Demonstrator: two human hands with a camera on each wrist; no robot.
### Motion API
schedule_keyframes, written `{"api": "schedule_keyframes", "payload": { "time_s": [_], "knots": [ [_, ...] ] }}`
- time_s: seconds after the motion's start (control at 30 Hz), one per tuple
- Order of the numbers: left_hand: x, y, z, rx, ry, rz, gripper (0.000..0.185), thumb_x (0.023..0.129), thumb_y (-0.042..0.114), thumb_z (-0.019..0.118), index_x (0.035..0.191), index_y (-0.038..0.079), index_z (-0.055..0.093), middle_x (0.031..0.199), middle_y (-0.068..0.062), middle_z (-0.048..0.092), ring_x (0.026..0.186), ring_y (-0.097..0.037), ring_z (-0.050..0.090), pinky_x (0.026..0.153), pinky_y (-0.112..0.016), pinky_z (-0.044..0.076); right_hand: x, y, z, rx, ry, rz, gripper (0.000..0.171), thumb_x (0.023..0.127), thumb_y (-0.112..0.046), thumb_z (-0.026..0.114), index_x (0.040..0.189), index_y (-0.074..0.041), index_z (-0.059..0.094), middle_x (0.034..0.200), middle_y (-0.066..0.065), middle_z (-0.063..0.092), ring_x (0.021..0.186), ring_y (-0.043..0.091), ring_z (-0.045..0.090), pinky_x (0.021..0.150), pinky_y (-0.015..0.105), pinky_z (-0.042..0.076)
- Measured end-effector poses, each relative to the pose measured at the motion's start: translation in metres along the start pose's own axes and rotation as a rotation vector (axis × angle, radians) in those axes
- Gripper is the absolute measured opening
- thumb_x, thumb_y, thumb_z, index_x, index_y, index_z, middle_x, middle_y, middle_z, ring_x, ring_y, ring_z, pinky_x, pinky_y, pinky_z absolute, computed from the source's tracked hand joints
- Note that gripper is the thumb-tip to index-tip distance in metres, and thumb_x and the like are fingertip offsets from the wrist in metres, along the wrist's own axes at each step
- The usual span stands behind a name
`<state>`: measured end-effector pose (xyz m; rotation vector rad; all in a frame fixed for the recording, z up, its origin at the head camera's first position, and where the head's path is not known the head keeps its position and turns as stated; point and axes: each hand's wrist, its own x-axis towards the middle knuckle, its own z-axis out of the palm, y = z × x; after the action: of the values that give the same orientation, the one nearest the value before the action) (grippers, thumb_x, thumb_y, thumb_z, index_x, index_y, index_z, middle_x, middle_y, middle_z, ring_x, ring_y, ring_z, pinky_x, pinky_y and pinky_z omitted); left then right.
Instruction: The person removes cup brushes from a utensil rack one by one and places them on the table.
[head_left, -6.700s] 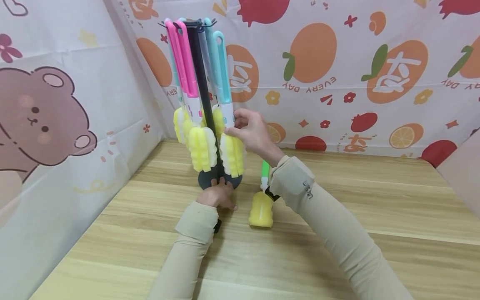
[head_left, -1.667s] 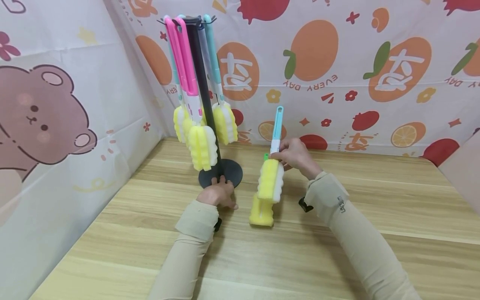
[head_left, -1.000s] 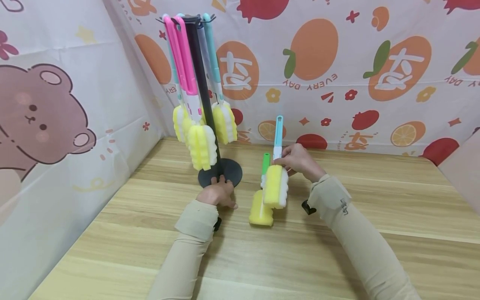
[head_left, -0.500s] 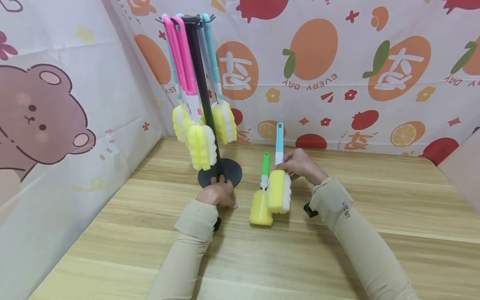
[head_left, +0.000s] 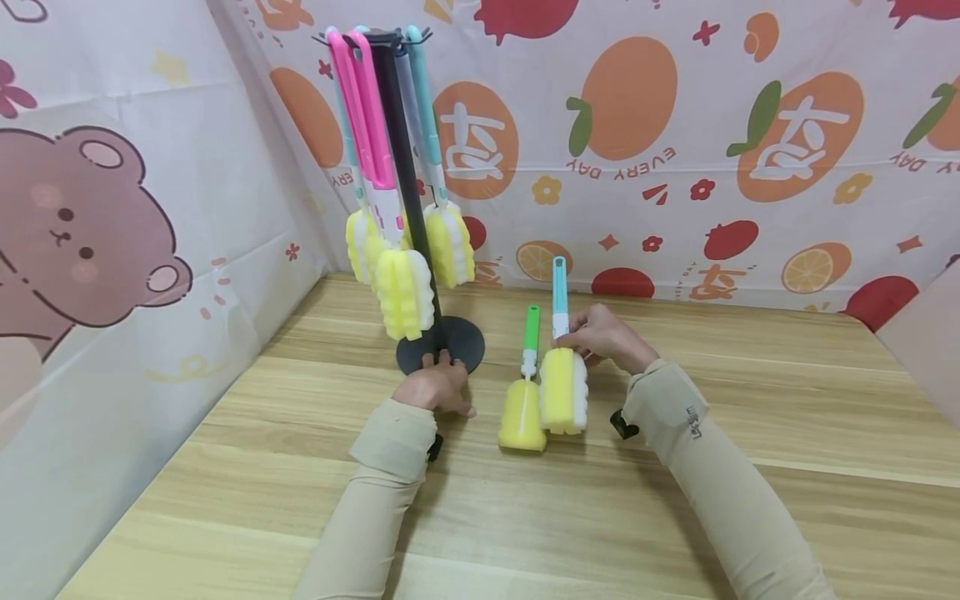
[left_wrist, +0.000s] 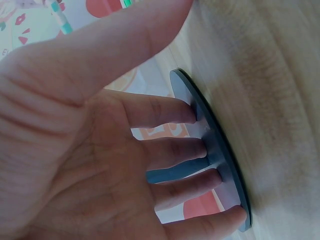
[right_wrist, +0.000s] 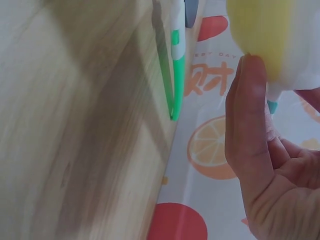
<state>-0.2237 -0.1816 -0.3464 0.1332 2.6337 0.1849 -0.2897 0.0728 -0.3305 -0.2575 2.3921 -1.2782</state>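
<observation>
My right hand (head_left: 603, 333) pinches a sponge bottle brush (head_left: 562, 392) by the white neck below its teal handle. Its yellow-and-white sponge points toward me, just right of a green-handled sponge brush (head_left: 522, 417) lying on the table. In the right wrist view the held brush's sponge (right_wrist: 265, 30) is apart from the tabletop. My left hand (head_left: 437, 387) rests its straight fingertips on the round black base (head_left: 465, 340) of a stand. The left wrist view shows those spread fingers (left_wrist: 175, 152) touching the base's top.
The stand's black pole (head_left: 406, 158) carries several hanging sponge brushes, with pink handles (head_left: 375, 125) in front and teal ones (head_left: 425, 108) behind. A printed curtain (head_left: 712, 167) closes off the wooden table (head_left: 675, 517) at the back; another stands at the left.
The teal-handled brush has come off the stand in my right hand. It has moved right and down, from over the green-handled brush to beside it. My left hand has stayed put.
</observation>
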Motion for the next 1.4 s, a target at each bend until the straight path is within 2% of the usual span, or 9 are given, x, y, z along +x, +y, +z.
{"api": "schedule_keyframes", "payload": {
  "time_s": [0.33,0.87,1.1,1.4],
  "knots": [
    [0.000,0.000,0.000,-0.002,-0.003,-0.008,0.081,0.097,0.032,0.072,0.154,-0.009,0.031,0.161,-0.035,0.015,0.147,-0.055,0.013,0.116,-0.057,0.025,0.001,0.004,0.002,-0.009,-0.015,0.022,0.019,0.095,-0.014,0.072,0.099,0.003,0.064,0.084,0.007,0.063,0.068,0.016,0.057,0.065,0.030,0.057],
    [0.000,0.000,0.001,-0.017,-0.002,-0.015,0.082,0.097,0.032,0.072,0.155,-0.008,0.030,0.161,-0.034,0.014,0.147,-0.054,0.012,0.116,-0.057,0.025,0.003,0.011,0.007,0.006,-0.022,0.039,0.016,0.093,-0.010,0.073,0.092,0.002,0.062,0.076,0.005,0.059,0.062,0.013,0.056,0.063,0.030,0.056],
    [-0.001,-0.001,0.000,-0.027,-0.008,-0.017,0.082,0.098,0.031,0.071,0.155,-0.008,0.029,0.162,-0.034,0.013,0.148,-0.054,0.010,0.116,-0.057,0.024,0.004,0.014,0.008,-0.008,-0.022,0.046,0.017,0.093,-0.010,0.073,0.086,-0.001,0.060,0.077,0.005,0.057,0.065,0.014,0.055,0.064,0.029,0.055],
    [-0.002,0.002,-0.001,-0.009,-0.011,-0.024,0.080,0.098,0.032,0.070,0.155,-0.008,0.031,0.161,-0.034,0.014,0.148,-0.053,0.011,0.116,-0.056,0.026,0.006,0.018,0.011,-0.024,-0.047,0.053,0.015,0.093,-0.011,0.073,0.089,0.001,0.065,0.075,0.005,0.059,0.059,0.014,0.055,0.058,0.026,0.054]
  ]
}}
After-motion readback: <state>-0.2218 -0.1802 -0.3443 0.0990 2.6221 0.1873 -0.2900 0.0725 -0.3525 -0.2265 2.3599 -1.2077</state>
